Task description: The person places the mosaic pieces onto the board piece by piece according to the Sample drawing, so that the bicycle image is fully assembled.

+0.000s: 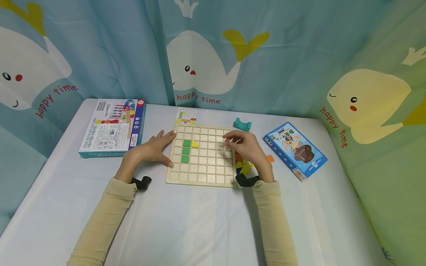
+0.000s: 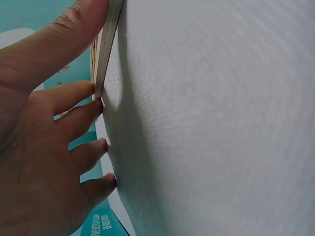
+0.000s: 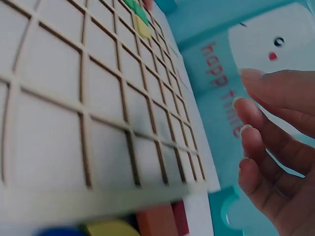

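A wooden grid board [image 1: 203,179] lies flat on the table. Three green square pieces [image 1: 185,150] stand in one column of its cells, with a yellow piece [image 1: 195,144] beside the top one. My left hand [image 1: 154,147] has its fingers spread, the thumb and fingertips touching the board's left edge; in the left wrist view the thumb [image 2: 64,37] lies against that edge. Over the board's right side hovers my right hand [image 1: 244,144], fingers loosely bent. In the right wrist view nothing shows between its fingers [image 3: 280,147]. Loose coloured pieces [image 1: 245,167] lie under and beside this hand.
A pattern card [image 1: 186,113] lies at the board's far edge. Behind the right hand sits a teal arched piece [image 1: 242,125]. A bead game box [image 1: 111,129] is on the left, a blue box [image 1: 295,149] on the right. A whale-print curtain [image 1: 283,74] hangs behind.
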Demonstrator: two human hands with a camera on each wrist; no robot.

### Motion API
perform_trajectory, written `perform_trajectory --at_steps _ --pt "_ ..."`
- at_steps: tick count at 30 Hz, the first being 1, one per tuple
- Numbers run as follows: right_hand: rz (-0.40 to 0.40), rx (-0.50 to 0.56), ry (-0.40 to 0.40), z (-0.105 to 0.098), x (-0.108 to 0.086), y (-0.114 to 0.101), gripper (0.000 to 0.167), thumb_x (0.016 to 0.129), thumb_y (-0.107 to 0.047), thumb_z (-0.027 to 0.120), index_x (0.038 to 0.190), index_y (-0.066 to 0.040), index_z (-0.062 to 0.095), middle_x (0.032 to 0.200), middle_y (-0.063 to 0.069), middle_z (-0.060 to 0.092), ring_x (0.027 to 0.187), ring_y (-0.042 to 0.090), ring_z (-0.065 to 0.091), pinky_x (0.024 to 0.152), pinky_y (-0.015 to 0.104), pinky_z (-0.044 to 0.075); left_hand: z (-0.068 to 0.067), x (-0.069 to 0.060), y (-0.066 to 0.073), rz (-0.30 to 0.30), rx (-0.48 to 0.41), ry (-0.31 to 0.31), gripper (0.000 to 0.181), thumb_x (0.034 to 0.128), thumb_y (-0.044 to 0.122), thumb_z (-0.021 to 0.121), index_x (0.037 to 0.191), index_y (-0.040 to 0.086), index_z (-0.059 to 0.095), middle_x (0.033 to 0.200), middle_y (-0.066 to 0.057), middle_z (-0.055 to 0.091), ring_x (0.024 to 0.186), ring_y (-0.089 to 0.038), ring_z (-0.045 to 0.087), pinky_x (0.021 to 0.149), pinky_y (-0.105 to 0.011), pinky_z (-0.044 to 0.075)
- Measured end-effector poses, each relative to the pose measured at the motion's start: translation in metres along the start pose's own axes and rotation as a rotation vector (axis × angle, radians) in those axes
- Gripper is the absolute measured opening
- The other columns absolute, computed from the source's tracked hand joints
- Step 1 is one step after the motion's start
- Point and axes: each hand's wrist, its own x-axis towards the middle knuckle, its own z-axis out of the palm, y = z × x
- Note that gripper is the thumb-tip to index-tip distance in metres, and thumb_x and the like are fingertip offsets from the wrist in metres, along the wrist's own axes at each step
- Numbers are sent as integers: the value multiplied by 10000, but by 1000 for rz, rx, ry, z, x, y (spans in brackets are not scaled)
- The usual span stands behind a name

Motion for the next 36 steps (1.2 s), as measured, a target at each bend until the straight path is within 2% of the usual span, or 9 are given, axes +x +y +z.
perform_trajectory --at_steps 4,9,14,17,25,28,32,36 --pt "57 -11 10 -9 -2 8 231 967 -129 709 1173 -34 752 1103 136 741 925 288 676 687 292 546 0 0 0 2 1 4 1138 805 310 883 1653 73 162 1739 -142 44 1584 -440 -80 1248 -682 -6" --pt "148 -22 10 -17 -3 20 243 972 -215 719 1163 -69 759 1073 128 730 933 283 644 720 326 541 1 -1 1 8 3 10 1136 803 306 882 1651 67 166 1737 -147 54 1585 -440 -70 1255 -668 -8" --pt "191 -17 3 -22 -6 30 249 983 -223 703 1172 -70 754 1077 138 725 937 281 626 722 323 518 1 -2 2 2 2 10 1138 802 312 883 1654 79 165 1740 -139 52 1586 -439 -71 1252 -678 -1" --pt "218 -18 -9 -26 -8 35 250 996 -214 676 1184 -64 745 1083 147 725 938 283 622 749 335 509 0 -2 2 2 -1 10 1140 802 312 883 1654 78 164 1740 -138 49 1586 -439 -74 1251 -680 0" --pt "349 -9 -61 -36 -10 49 267 1007 -226 671 1215 -65 716 1174 160 680 1007 303 560 846 326 476 0 -2 3 1 -5 13 1137 802 315 882 1653 75 167 1739 -143 51 1585 -442 -72 1250 -682 1" --pt "372 2 -73 -40 -12 55 281 1005 -221 679 1231 -56 704 1201 167 677 1008 293 548 817 300 483 -1 -2 3 4 -7 13 1136 802 314 881 1652 73 167 1738 -144 52 1585 -442 -75 1250 -681 -2" --pt "365 7 -96 -47 -17 63 289 1003 -172 676 1249 -20 692 1215 198 689 983 284 568 772 269 495 -1 -2 3 9 -9 9 1132 806 312 879 1652 69 167 1738 -146 47 1583 -444 -79 1249 -682 -5" --pt "361 -26 -129 -53 -21 69 290 991 -146 681 1248 -12 699 1154 191 690 941 260 558 741 260 473 0 -3 3 10 -9 5 1135 805 319 880 1652 71 166 1739 -146 43 1582 -450 -78 1245 -690 2"
